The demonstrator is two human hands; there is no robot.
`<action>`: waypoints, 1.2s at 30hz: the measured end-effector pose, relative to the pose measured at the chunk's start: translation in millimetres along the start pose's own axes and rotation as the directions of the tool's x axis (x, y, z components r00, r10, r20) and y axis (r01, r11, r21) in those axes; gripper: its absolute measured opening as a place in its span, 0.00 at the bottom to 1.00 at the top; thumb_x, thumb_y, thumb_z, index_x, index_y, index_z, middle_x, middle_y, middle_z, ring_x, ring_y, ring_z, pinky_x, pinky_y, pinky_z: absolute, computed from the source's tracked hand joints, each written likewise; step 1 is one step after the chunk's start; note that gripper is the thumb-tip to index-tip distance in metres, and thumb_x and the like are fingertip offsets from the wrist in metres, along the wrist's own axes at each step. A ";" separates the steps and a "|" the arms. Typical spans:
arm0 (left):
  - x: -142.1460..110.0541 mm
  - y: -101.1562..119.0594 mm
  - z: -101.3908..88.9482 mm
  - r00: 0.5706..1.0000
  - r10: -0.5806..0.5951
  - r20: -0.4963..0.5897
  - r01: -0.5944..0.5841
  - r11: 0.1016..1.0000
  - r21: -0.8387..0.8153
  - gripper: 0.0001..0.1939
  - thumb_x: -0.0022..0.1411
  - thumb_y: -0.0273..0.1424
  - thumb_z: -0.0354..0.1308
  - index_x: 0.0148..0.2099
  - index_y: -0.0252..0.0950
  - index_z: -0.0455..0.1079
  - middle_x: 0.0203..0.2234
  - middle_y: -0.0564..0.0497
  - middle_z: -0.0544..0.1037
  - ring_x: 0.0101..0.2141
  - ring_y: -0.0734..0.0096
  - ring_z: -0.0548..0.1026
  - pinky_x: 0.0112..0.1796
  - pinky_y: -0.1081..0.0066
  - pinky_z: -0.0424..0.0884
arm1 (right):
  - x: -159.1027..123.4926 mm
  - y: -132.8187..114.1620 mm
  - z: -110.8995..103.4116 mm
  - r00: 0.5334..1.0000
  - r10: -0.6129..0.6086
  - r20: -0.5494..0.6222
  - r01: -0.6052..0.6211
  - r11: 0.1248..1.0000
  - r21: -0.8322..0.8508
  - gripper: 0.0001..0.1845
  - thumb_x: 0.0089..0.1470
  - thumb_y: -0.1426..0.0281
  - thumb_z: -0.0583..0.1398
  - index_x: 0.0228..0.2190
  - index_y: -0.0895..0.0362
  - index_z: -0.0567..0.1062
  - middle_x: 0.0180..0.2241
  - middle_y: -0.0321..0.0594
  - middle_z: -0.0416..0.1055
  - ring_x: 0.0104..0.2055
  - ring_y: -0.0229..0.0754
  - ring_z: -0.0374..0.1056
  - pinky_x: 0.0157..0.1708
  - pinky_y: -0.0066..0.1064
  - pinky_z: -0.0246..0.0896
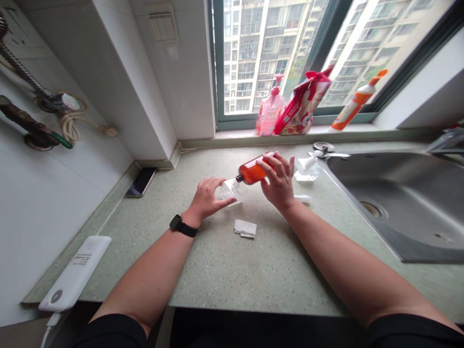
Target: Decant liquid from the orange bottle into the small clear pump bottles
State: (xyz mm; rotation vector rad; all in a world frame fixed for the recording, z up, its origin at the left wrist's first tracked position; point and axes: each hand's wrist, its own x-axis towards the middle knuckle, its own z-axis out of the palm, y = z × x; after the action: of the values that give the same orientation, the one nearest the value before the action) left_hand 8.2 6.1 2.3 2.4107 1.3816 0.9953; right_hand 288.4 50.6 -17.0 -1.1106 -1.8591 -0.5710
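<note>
Amber plastic bottle (252, 170), orange liquid inside, tilted downward, narrow black-collared tip meeting the mouth of a small clear plastic bottle (226, 192), itself tilted; both just left of the steel sink (391, 193).

1. Your amber-red bottle (252, 171) glows above a clear plastic container (228, 191).
2. Your countertop (232, 270): pale green, finely speckled.
3. Your pink dispenser (270, 113) stands beside a red pouch (302, 104).

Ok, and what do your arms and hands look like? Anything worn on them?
The left hand and right hand are bare, with no gloves. A black watch sits on the left wrist. The left sleeve and right sleeve are black, above bare forearms.
</note>
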 end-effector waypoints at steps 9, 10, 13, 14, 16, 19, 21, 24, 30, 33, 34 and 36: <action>0.4 0.7 -0.3 1.000 -0.002 0.004 0.002 1.000 -0.002 0.31 0.62 0.52 0.73 0.58 0.39 0.74 0.47 0.45 0.82 0.51 0.50 0.79 0.58 0.48 0.71 | 0.5 0.6 0.0 1.000 -0.002 -0.004 0.002 1.000 0.009 0.38 0.59 0.80 0.60 0.66 0.41 0.68 0.64 0.43 0.71 0.75 0.59 0.57 0.76 0.72 0.36; 0.3 0.5 -0.1 1.000 -0.003 0.005 0.003 1.000 -0.002 0.31 0.62 0.52 0.73 0.58 0.40 0.74 0.48 0.45 0.82 0.51 0.50 0.79 0.58 0.48 0.71 | 0.6 0.5 -0.2 1.000 0.002 0.002 -0.002 1.000 0.005 0.38 0.59 0.79 0.60 0.66 0.41 0.68 0.64 0.43 0.71 0.75 0.60 0.57 0.76 0.72 0.36; 0.1 0.2 0.0 1.000 -0.009 0.006 0.009 1.000 -0.005 0.31 0.62 0.52 0.73 0.58 0.40 0.74 0.48 0.45 0.82 0.51 0.50 0.79 0.59 0.48 0.71 | 0.9 0.3 -0.8 1.000 0.012 0.022 -0.012 1.000 -0.003 0.38 0.59 0.79 0.60 0.66 0.41 0.68 0.65 0.43 0.71 0.75 0.60 0.57 0.76 0.72 0.35; 0.0 0.2 -0.1 1.000 -0.011 0.006 0.011 1.000 -0.006 0.31 0.62 0.52 0.73 0.59 0.40 0.74 0.48 0.45 0.82 0.51 0.50 0.79 0.59 0.48 0.70 | 0.9 0.2 -0.9 1.000 0.007 0.018 -0.007 1.000 -0.002 0.38 0.59 0.79 0.60 0.66 0.41 0.68 0.65 0.43 0.70 0.75 0.60 0.57 0.76 0.71 0.35; -0.1 0.4 -0.4 1.000 -0.014 0.008 0.014 1.000 -0.008 0.31 0.62 0.52 0.73 0.59 0.40 0.74 0.49 0.45 0.82 0.51 0.50 0.79 0.59 0.48 0.70 | 0.8 0.0 -1.0 1.000 -0.006 0.004 0.006 1.000 0.001 0.37 0.60 0.79 0.60 0.67 0.41 0.67 0.65 0.43 0.70 0.74 0.59 0.57 0.76 0.71 0.35; 0.1 0.9 -1.0 1.000 -0.018 0.011 0.019 1.000 -0.011 0.32 0.62 0.52 0.73 0.59 0.40 0.73 0.49 0.45 0.82 0.52 0.50 0.79 0.59 0.48 0.70 | 0.7 -0.3 -0.8 1.000 -0.005 0.004 0.005 1.000 -0.007 0.37 0.61 0.79 0.60 0.67 0.41 0.67 0.65 0.43 0.70 0.74 0.59 0.57 0.76 0.70 0.36; 0.2 1.1 -1.3 1.000 -0.020 0.014 0.020 1.000 -0.011 0.32 0.62 0.52 0.73 0.59 0.40 0.73 0.49 0.45 0.82 0.52 0.50 0.79 0.59 0.48 0.70 | 0.7 -0.6 -0.8 1.000 -0.005 0.003 0.005 1.000 -0.006 0.38 0.60 0.79 0.60 0.67 0.41 0.66 0.65 0.43 0.70 0.75 0.59 0.57 0.76 0.71 0.36; 0.4 0.9 -1.3 1.000 -0.017 0.017 0.017 1.000 -0.013 0.32 0.62 0.53 0.72 0.59 0.40 0.73 0.49 0.45 0.82 0.52 0.50 0.79 0.59 0.48 0.70 | 1.0 -1.0 -1.1 1.000 -0.011 -0.007 0.011 1.000 -0.005 0.37 0.61 0.79 0.60 0.67 0.41 0.66 0.64 0.43 0.71 0.74 0.59 0.57 0.76 0.71 0.37; 0.5 -0.2 -0.5 1.000 -0.001 0.011 0.001 1.000 -0.012 0.32 0.62 0.54 0.72 0.59 0.40 0.73 0.49 0.45 0.82 0.51 0.50 0.79 0.58 0.48 0.71 | 1.2 -1.4 -1.8 0.999 0.029 0.042 -0.029 0.999 -0.015 0.39 0.59 0.79 0.59 0.67 0.40 0.67 0.64 0.43 0.70 0.75 0.60 0.56 0.76 0.72 0.35; 0.5 -0.1 -0.6 1.000 0.003 0.011 -0.003 1.000 -0.014 0.32 0.63 0.54 0.71 0.60 0.40 0.73 0.49 0.45 0.82 0.51 0.51 0.79 0.57 0.48 0.71 | 1.3 -1.0 -1.9 0.999 0.028 0.043 -0.027 0.999 -0.018 0.39 0.59 0.79 0.59 0.67 0.40 0.68 0.65 0.42 0.70 0.75 0.60 0.56 0.76 0.72 0.35; 0.5 0.0 -0.7 1.000 0.003 0.011 -0.003 1.000 -0.014 0.32 0.63 0.53 0.71 0.60 0.40 0.73 0.49 0.45 0.82 0.51 0.51 0.79 0.57 0.48 0.71 | 1.3 -0.9 -1.9 0.999 0.028 0.043 -0.027 0.999 -0.020 0.38 0.59 0.79 0.60 0.67 0.40 0.68 0.65 0.42 0.70 0.75 0.60 0.56 0.76 0.71 0.35; 0.4 0.3 -0.8 1.000 0.001 0.011 -0.001 1.000 -0.010 0.32 0.63 0.53 0.72 0.60 0.40 0.73 0.48 0.45 0.82 0.51 0.51 0.79 0.58 0.48 0.71 | 1.4 -0.7 -2.0 0.999 0.029 0.046 -0.028 0.999 -0.025 0.38 0.60 0.79 0.60 0.67 0.40 0.68 0.65 0.42 0.70 0.75 0.60 0.56 0.76 0.71 0.35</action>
State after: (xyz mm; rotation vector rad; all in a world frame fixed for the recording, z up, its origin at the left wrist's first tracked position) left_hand 8.0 6.1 3.2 2.4064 1.3683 0.9847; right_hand 288.4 49.4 -14.8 -1.1733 -1.8770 -0.5571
